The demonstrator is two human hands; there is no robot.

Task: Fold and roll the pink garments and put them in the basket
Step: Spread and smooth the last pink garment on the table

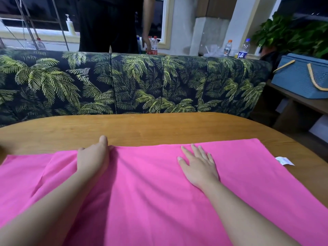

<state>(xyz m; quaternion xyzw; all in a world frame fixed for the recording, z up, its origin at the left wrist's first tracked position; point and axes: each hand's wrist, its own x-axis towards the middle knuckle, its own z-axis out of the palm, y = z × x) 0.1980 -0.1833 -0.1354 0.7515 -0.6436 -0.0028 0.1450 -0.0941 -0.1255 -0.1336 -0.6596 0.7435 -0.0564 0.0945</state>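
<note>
**Pink garment lying spread on the wooden table**

Head view: one bright pink garment (142,183) is lying flat across the near part of the oval wooden table (159,126), creased softly, with a white label (284,161) sticking out at its right edge. The left hand (93,159) is gripping the cloth's far edge, fingers curled under it. The right hand (198,165) is resting flat on the fabric, fingers straight and spread. One blue basket (300,77) with tan handles is sitting on a shelf to the right. A palm-print sofa (133,82) is standing behind the table, with several bottles, a houseplant (292,32) and a standing person (110,23) beyond.
</note>
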